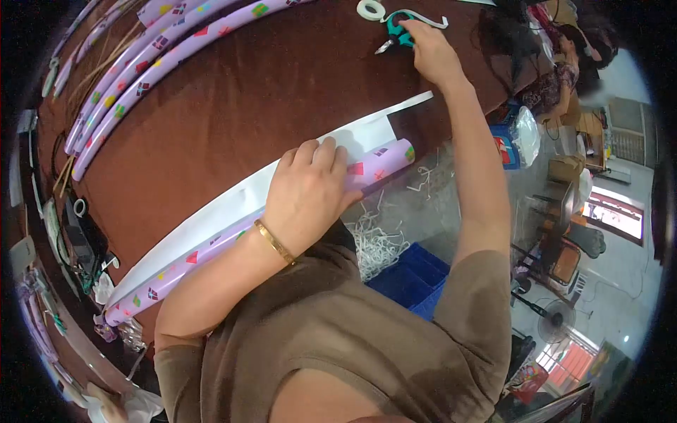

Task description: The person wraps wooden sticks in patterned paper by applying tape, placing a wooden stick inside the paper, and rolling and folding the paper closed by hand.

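Paper roll [384, 158] is lying along the near edge of the worktop [190, 106], its unrolled sheet [236, 201] spreading just beyond it. Left hand [307, 180] is resting across both, nearer their right end. Narrow strip [412, 102] is jutting right from the sheet's far right corner. Farther back, right: scissors [399, 34] are lying under the right hand [430, 53], tape roll [371, 9] sitting just left of them. Long rolls [162, 46] are lying side by side, back left. Off the near edge, below: loose strips [377, 243] are heaping beside a bin [409, 278]. Well apart to the right, a fan [556, 319] is standing.
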A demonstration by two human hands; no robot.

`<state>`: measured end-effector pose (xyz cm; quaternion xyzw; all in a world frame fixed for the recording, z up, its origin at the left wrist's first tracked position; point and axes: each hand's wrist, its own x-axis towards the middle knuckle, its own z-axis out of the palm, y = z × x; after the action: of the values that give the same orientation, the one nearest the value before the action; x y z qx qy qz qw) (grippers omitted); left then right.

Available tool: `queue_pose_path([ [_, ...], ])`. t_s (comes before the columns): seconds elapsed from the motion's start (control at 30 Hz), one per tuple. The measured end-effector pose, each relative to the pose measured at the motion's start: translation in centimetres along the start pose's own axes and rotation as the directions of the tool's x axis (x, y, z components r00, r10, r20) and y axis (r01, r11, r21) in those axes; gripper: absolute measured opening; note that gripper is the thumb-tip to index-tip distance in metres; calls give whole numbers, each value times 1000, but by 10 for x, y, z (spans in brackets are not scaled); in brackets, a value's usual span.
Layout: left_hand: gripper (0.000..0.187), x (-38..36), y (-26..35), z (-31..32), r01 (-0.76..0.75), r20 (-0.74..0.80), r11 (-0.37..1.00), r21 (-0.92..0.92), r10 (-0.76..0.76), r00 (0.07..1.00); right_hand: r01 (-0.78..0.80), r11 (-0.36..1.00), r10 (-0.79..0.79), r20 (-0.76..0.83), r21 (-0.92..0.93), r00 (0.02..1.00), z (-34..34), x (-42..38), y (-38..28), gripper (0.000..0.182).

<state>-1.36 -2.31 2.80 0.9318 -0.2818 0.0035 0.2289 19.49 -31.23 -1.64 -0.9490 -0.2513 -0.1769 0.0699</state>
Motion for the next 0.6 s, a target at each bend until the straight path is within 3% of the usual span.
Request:
queue_pose_path([
  [0.07,51,5,0,-2,-17,-40,1000,-7,16,999,-41,999,41,54,2,998,-9,5,-3,42],
  [0.13,46,15,-1,-2,-27,-76,1000,-11,26,997,-75,974,126,237,-213,963,-21,8,-9,44],
  [0.17,41,21,-3,-1,-20,-78,997,-77,14,997,-81,974,128,223,-211,966,-29,13,-14,44],
  [0.23,36,37,-8,4,-27,-82,992,-127,17,997,-158,924,309,438,-348,844,-45,19,-22,43],
  [0.3,36,57,-11,11,9,-20,952,-305,-15,1000,-142,931,276,393,-336,877,-44,10,-14,39],
  [0.4,36,87,-10,28,6,-38,931,-366,-21,999,-124,935,236,322,-333,917,-39,-2,1,26],
  [0.47,37,103,-7,40,-11,-67,945,-326,-11,998,-180,888,345,355,-423,869,-44,-9,2,26],
  [0.53,39,117,-1,49,-28,-95,957,-288,0,995,-234,890,388,381,-391,839,-63,-22,2,30],
  [0.6,42,128,5,54,2,-69,961,-275,-22,997,-521,807,588,289,-279,756,-81,-40,-4,33],
])
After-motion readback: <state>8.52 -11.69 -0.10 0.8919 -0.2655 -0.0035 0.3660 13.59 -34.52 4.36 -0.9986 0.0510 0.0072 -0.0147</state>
